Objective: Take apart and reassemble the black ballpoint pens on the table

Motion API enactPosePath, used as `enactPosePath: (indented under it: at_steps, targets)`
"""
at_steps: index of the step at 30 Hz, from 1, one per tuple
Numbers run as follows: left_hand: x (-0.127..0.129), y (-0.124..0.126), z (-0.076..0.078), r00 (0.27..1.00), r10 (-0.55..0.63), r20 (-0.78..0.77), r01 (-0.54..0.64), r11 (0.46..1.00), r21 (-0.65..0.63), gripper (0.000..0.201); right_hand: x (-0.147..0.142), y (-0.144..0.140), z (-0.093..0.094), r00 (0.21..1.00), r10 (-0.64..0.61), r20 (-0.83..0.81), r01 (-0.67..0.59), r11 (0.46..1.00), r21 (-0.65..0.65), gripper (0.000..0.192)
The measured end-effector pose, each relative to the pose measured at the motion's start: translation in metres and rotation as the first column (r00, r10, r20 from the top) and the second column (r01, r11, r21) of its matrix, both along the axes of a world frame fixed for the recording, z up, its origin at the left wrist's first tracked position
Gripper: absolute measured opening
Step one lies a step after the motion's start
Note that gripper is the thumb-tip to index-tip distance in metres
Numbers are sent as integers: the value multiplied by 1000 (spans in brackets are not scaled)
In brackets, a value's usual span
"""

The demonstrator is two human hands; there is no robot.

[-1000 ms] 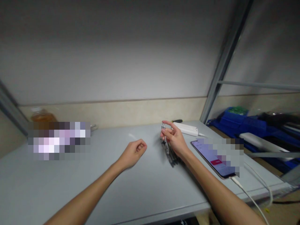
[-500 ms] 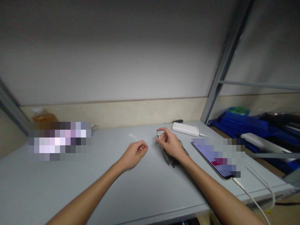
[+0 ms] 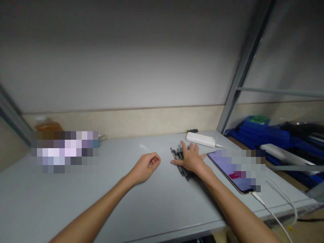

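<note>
A small bunch of dark pens (image 3: 180, 161) lies side by side on the grey counter (image 3: 76, 195), a little right of the middle. The right hand (image 3: 191, 158) lies flat on top of the pens, palm down, with its fingers spread apart and pointing toward the wall. The hand is pressing on the pens, not gripping them, and the pen tips stick out past the fingers on the far side and past the palm on the near side. The left hand (image 3: 144, 166) rests on the counter near the pens, to their left, and does not touch them. Its fingers are curled in toward the palm in a loose fist, and nothing shows inside it. Just to the right of the right hand lies a phone (image 3: 229, 170) with its screen lit, and a white cable (image 3: 274, 216) runs from its near end off the edge of the counter. Behind the right hand, close to the wall, is a long white box (image 3: 200, 139) with a thin cord at one end. A small screwdriver (image 3: 188, 131) with a black and yellow handle lies just behind that. Far off on the left side of the counter stands a see-through bottle (image 3: 47, 125) with brown liquid. To the right of the counter are blue bins (image 3: 258, 133).
</note>
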State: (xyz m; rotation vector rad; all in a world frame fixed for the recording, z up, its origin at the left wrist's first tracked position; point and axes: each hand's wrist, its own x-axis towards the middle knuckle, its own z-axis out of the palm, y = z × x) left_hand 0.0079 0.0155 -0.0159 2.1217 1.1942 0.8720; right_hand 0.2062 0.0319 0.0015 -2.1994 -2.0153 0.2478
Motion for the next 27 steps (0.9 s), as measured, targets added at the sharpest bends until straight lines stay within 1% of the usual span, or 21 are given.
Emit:
enactPosePath:
  at_steps: [1,3,7,10,12,20,24,27]
  targets:
    - [0,0,0,1000,0,-6,0,1000,4,17,1,0,1,1000,-12,-10,12,999,-44,100]
    - [1,-1,1,1000,3,-17,-2,1000,14,18,2,0,3,1000,-9,-8,9,997,-83,98]
    - [0,-1,1,1000,1,-28,0,1000,27,16,4,0,3,999,46,19,-45,998,-48,86]
    - [0,0,0,1000,-1,-30,2,999,41,16,3,-1,3,993,115,-12,-115,993,-14,74]
    - [-1,0,-1,1000,-2,-31,4,999,51,16,2,-2,3,989,141,-42,-141,990,-5,72]
    - [0,0,-2,999,-2,-54,6,998,65,16,4,4,-3,982,170,-86,-166,985,52,76]
    - [0,0,-2,998,-3,-63,8,997,71,16,4,5,-1,979,173,-106,-168,984,52,86]
    - [0,0,-2,997,-2,-77,8,996,84,16,4,3,2,984,158,-88,-155,987,43,87]
